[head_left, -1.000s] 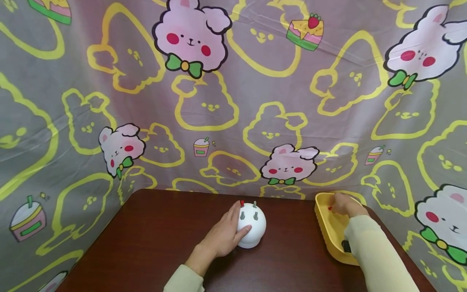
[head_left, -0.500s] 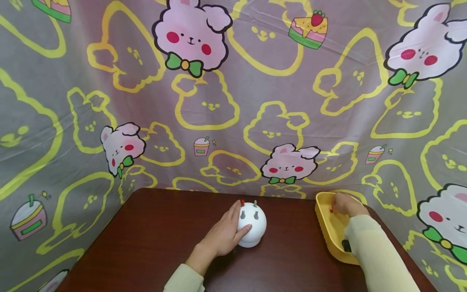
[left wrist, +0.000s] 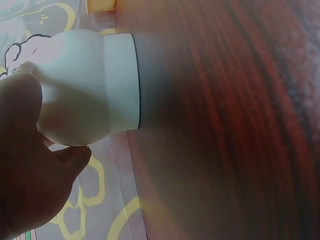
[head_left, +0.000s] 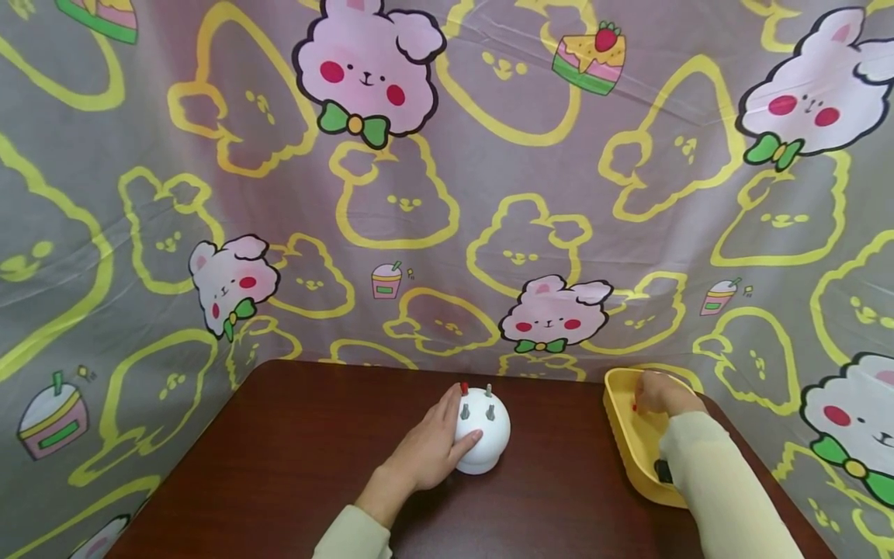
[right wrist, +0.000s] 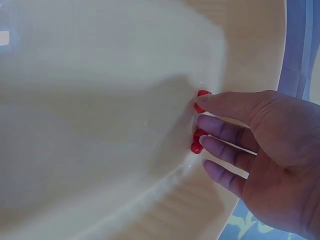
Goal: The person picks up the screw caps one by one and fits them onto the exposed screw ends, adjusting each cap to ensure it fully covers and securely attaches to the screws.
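Note:
My left hand [head_left: 433, 442] holds a white ball-shaped body [head_left: 489, 442] with a short flat base, the thumb across its front and the fingers along its left side. Several short grey pegs [head_left: 490, 413] stick up from its top, and a red piece [head_left: 464, 389] sits at the back left. The left wrist view shows the base on the table. At the far end of a yellow tray [head_left: 618, 435], my right hand [right wrist: 265, 145] pinches a small red piece [right wrist: 202, 101] between thumb and forefinger. More red [right wrist: 197, 142] shows by the other fingertips.
A small black object [head_left: 663, 471] lies in the near part of the tray, partly covered by the right sleeve. The dark brown table [head_left: 279, 466] reaches back to a patterned curtain [head_left: 419, 178] around it.
The right hand stays in the tray, its fingers shifting slightly, and the red bit by them moves a little nearer. The left hand and the white body stay still.

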Demonstrator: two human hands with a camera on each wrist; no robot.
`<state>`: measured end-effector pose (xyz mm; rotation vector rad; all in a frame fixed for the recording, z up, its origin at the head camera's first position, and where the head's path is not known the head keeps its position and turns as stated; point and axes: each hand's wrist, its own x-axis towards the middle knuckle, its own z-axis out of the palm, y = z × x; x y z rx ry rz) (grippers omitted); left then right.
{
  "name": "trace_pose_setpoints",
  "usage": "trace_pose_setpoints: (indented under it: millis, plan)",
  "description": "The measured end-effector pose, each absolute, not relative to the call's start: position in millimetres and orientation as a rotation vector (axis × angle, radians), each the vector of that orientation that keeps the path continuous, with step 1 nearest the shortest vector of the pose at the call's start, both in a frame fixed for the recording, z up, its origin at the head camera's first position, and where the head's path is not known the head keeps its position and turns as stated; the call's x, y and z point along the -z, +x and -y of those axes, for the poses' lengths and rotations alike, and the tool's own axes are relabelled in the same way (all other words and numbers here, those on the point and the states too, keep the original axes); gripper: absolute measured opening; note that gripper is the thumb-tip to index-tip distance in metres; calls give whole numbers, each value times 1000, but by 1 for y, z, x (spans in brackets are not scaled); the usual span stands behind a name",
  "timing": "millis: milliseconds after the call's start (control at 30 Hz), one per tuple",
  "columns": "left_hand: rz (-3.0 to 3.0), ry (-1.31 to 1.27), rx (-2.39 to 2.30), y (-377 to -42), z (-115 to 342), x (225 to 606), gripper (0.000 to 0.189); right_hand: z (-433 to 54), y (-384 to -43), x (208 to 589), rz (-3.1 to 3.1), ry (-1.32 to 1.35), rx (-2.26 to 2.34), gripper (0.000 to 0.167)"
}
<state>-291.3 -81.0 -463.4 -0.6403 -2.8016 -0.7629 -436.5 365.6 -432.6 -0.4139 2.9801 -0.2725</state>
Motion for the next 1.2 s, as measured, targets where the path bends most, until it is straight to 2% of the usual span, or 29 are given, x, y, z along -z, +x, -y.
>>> trace_pose_setpoints:
  millis: [167,400,500,600,667,733,833,967,1200]
  plan:
    - [2805,-638,769,-292,81,464,87,-375,-446,439,-2975,-446,278,25]
    - [2792,-649,765,-291,82,463,87,-414,-501,476,-2903,-365,289,33]
    - [2789,-651,761,-291,82,463,86,-408,-491,466,-2884,-378,333,32]
    - [2790,-649,754,-291,82,463,86,-387,-460,443,-2914,-363,330,28]
    - [2792,-650,754,-291,82,463,86,-386,-457,443,-2921,-392,322,31]
    - [2793,-649,750,-291,83,463,86,-379,-448,438,-2927,-402,343,28]
    - [2793,-649,754,-290,83,464,87,-378,-447,442,-2901,-455,403,22]
    - [2794,-647,755,-290,83,464,87,-366,-431,433,-2852,-474,507,5]
    - [2789,-650,756,-290,83,465,87,-364,-429,433,-2835,-459,554,6]
